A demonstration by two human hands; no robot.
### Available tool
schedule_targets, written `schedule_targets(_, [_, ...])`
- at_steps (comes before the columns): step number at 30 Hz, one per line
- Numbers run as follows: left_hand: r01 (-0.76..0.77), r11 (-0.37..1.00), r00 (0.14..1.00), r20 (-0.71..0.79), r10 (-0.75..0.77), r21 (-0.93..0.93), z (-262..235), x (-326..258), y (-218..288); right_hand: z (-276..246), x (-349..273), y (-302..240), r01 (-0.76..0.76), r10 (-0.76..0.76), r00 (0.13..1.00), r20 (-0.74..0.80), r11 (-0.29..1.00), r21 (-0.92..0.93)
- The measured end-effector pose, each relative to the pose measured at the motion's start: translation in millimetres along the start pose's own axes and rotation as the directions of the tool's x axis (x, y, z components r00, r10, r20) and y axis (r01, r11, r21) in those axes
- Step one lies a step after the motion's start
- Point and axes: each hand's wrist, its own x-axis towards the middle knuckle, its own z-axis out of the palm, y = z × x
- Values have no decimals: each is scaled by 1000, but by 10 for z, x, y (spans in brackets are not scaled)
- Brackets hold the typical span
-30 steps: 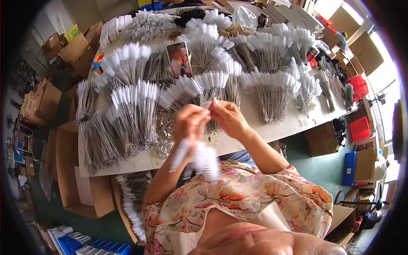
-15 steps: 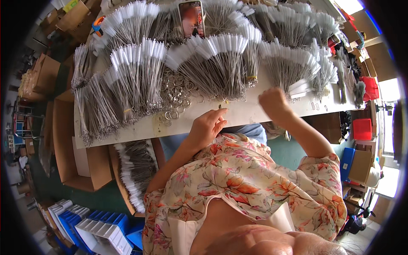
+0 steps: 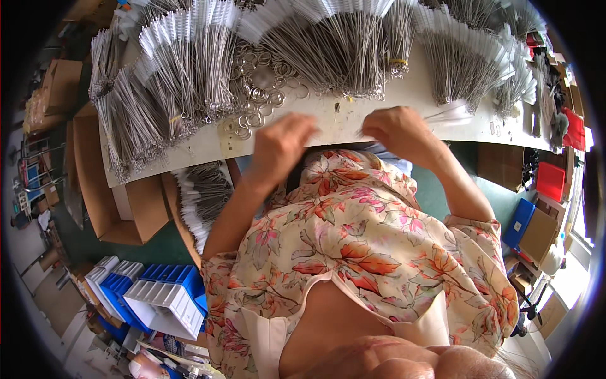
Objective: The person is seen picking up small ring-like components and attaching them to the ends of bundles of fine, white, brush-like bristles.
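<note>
Both hands are raised over the table's near edge, in front of my body. My left hand (image 3: 283,144) is smeared by motion; its fingers look bent, but whether they hold anything is hidden. Close by on the right, my right hand (image 3: 399,131) points left with its fingers pinched together. Thin dark ends show at those fingertips, too small to name. White-bristled wire brushes (image 3: 453,114), blurred, show just beyond the right wrist; I cannot tell whether they touch the hand. Loose metal rings (image 3: 259,95) lie beyond my left hand.
Thick rows of wire brushes (image 3: 347,54) cover the back of the white table (image 3: 208,148). An open cardboard box (image 3: 145,227) stands at the left, with more brushes (image 3: 203,196) beside it. Blue and white bins (image 3: 167,297) sit lower left; a red bin (image 3: 550,181) is at right.
My right hand has moved left, toward the middle, and its fingers are now pinched. My left hand has shifted left and lifted. The view has tilted, so the table sits higher.
</note>
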Motion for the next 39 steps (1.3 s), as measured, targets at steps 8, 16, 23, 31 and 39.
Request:
schedule_targets(8, [263, 886, 940, 104, -324, 381, -32, 17, -266, 387, 87, -84, 96, -114, 926, -361, 993, -69])
schedule_targets(16, [174, 973, 912, 349, -217, 151, 87, -80, -26, 372, 242, 65, 162, 32, 905, -424, 895, 415])
schedule_targets(23, [473, 868, 880, -31, -474, 148, -43, 193, -220, 365, 284, -42, 188, 2, 898, -440, 902, 388])
schedule_targets(31, [440, 855, 885, -293, -362, 275, 110, 175, -441, 396, 315, -162, 259, -51, 877, -477, 887, 381])
schedule_targets(39, [244, 248, 794, 46, -607, -937, -186, 289, 288, 117, 379, -401, 388, -80, 892, -444, 638, 666])
